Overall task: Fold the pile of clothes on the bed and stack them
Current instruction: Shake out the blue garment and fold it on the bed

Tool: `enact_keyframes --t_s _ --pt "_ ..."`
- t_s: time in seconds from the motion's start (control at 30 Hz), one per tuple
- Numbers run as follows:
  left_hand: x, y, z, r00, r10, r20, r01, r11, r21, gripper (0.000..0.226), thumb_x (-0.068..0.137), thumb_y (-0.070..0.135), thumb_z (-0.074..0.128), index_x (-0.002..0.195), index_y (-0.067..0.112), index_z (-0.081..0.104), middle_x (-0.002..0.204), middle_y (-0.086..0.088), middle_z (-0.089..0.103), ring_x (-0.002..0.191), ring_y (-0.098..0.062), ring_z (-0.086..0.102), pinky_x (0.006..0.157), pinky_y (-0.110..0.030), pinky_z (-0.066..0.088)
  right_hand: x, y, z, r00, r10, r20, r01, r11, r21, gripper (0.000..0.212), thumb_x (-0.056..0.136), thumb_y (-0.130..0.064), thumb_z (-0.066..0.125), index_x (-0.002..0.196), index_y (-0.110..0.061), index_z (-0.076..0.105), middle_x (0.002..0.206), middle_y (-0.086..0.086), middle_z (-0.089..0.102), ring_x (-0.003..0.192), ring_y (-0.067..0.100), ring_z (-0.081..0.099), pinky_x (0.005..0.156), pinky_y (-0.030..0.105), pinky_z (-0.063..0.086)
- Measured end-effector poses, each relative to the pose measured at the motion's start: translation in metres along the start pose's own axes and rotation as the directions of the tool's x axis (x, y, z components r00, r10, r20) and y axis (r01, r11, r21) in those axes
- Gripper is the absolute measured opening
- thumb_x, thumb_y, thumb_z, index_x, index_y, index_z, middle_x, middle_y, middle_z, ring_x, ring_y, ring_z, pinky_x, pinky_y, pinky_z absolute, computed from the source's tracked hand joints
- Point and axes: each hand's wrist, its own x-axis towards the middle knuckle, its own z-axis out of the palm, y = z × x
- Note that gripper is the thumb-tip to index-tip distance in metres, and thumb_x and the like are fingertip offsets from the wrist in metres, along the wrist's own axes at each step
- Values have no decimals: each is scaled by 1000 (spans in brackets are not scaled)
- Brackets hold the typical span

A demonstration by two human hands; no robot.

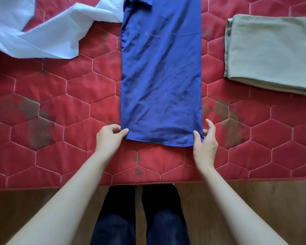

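Blue garment [161, 71], folded into a long strip, lies down the middle of the red quilted bed [60, 96]. The left hand [109, 138] pinches its near left corner, the right hand [205, 144] its near right corner. A folded olive garment [272, 52] lies right, a crumpled pale-blue one [42, 32] left.

Lighting even and soft, moderately bright; shadows faint. Focus sharp centrally. Wide-angle distortion bows the edges. No glare.
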Motion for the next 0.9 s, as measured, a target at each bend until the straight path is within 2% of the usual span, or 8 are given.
enact_keyframes --t_s 0.07,0.13,0.2,0.3,0.4,0.5,0.63,0.9 --pt "-5 4 1 998 17 67 5 951 -308 25 78 25 70 63 10 56 76 6 65 67 -11 55 71 -30 43 -1 -1 -2 1000 -2 -18 3 1000 24 48 95 -14 58 140 -22 43 101 -1 54 99 19 53 88 28 39" --pt "-10 10 2 985 18 170 99 752 -652 23 85 11 64 66 7 51 82 0 65 71 -10 60 73 -25 52 -1 -3 -4 998 -31 -63 34 998 56 47 94 -14 59 138 -23 46 95 -5 53 96 19 55 86 27 40" --pt "-16 9 1 976 -64 207 192 695 -693 22 90 2 59 71 8 50 77 -7 59 63 -12 61 63 -23 56 -2 -2 -5 995 -44 -86 49 997 60 47 93 -14 60 137 -24 46 93 -6 53 91 19 56 85 30 43" --pt "-19 -8 6 971 -225 80 235 840 -489 11 86 4 66 85 9 56 83 -14 68 55 -12 65 58 -27 58 -4 8 -2 998 2 -66 0 1000 20 48 93 -14 58 138 -22 45 100 -2 56 95 19 55 89 35 44" --pt "-26 -15 7 975 -74 -211 91 993 73 18 83 24 68 95 16 58 87 1 68 81 -21 61 76 -36 48 -3 17 1 989 -120 -84 103 978 -184 49 91 -12 60 138 -13 46 119 7 54 108 24 51 95 40 43" --pt "-28 -4 11 879 359 -313 -210 882 422 27 84 19 63 108 10 57 108 -8 59 100 -31 53 81 -43 41 3 7 12 925 -377 -56 330 866 -375 47 87 -11 60 133 -6 52 132 15 51 120 32 49 102 43 41" --pt "2 24 35 663 745 -73 -564 561 606 39 84 11 53 122 1 56 135 -18 51 129 -36 45 106 -48 37 15 -30 54 812 -571 120 558 699 -448 48 91 -21 45 137 -8 51 144 18 45 134 34 42 109 49 37" --pt "80 34 57 685 701 198 -551 322 770 58 99 40 27 150 13 30 158 -14 22 146 -29 21 115 -52 17 47 -32 102 745 -588 315 646 520 -559 50 100 -38 35 148 -23 40 156 10 33 145 26 28 115 56 23"
